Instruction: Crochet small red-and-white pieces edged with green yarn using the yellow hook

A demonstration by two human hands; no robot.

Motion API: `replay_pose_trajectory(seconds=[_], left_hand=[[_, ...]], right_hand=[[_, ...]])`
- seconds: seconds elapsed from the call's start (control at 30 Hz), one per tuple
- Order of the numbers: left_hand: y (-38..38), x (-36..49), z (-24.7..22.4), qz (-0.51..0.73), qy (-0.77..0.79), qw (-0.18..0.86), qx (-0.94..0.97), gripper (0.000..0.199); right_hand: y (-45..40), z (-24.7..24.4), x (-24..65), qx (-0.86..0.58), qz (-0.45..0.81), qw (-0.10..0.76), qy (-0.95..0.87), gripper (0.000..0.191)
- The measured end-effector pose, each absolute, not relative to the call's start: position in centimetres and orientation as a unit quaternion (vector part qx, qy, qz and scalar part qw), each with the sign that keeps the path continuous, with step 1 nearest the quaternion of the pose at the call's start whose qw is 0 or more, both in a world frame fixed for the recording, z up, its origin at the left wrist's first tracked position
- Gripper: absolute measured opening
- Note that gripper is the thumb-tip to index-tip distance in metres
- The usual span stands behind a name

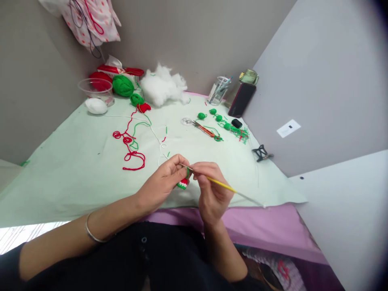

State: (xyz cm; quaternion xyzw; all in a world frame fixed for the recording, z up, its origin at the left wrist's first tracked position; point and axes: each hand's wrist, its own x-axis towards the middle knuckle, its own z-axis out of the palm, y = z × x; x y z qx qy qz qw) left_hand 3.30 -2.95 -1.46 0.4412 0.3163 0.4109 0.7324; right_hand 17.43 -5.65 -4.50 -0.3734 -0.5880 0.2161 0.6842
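My left hand (166, 180) pinches a small crocheted piece (183, 184) in green, white and red; its upper part is hidden by my fingers. In my right hand (212, 190) is a crochet hook with a yellow handle (222, 184), held much like a pencil. The hook's thin metal tip reaches to the piece at my left fingertips, and a bit of green yarn shows beside it. White yarn (156, 137) runs from near my left hand back to a white ball (96, 106). Both hands are close together above the table's front edge.
Loose red yarn (133, 155) lies curled on the pale green tablecloth (75, 173). Farther back are green yarn balls (123, 85), white stuffing (163, 85) and a clear tub (95, 87). Orange-handled scissors (206, 130), small green pieces (218, 118), a phone (242, 100) and a black claw clip (261, 153) are at right.
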Motion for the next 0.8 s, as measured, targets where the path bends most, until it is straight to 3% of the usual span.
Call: replay_pose_trajectory(seconds=[0.17,0.4,0.5,0.57,0.8], left_hand=[[-2.7,3.3,-1.1,0.416,0.333,0.742,0.406,0.034],[-1.3,2.0,-0.9,0.402,0.349,0.719,0.446,0.036],[-0.1,1.7,-0.5,0.420,0.335,0.678,0.501,0.027],[0.8,1.5,0.2,0.420,0.322,0.654,0.540,0.022],[4.8,0.4,1.1,0.424,0.329,0.533,0.654,0.023]], right_hand=[[-5.0,-4.9,17.5,-0.417,0.080,0.680,-0.597,0.026],[-1.9,-3.0,21.4,-0.488,-0.006,0.692,-0.531,0.013],[-0.8,-1.2,22.7,-0.456,0.154,0.698,-0.530,0.016],[0.0,0.1,22.8,-0.423,0.275,0.658,-0.560,0.018],[4.4,2.4,21.3,-0.399,0.498,0.360,-0.680,0.031]])
